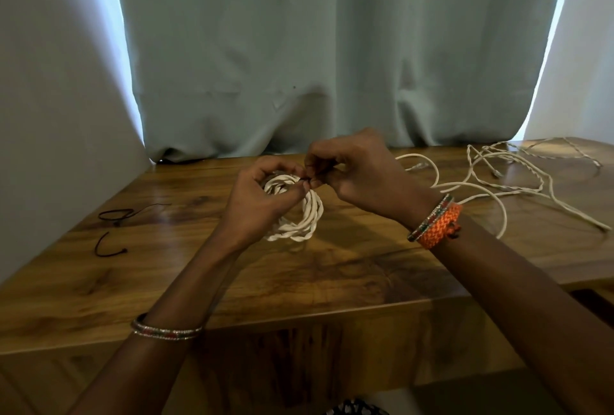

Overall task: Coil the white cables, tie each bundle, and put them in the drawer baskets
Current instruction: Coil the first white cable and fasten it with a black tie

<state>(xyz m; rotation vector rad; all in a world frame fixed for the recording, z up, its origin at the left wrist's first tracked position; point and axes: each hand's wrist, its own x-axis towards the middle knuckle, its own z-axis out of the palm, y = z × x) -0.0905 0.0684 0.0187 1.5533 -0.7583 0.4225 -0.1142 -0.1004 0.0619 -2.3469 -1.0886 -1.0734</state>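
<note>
coiled white cable (300, 215) flat on surface (299, 281) | dark tie (306, 179) at far rim, pinched by left hand (262, 197) and right hand (352, 168) | ends pull sideways, both equally near

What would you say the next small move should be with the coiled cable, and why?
Probably pull the dark tie tight around the coiled white cable. The left hand and right hand both pinch the tie's ends at the coil's top, so the bundle seems mid-tying, while loose white cables still lie uncoiled on the wooden table and spare dark ties wait at the left.
</note>
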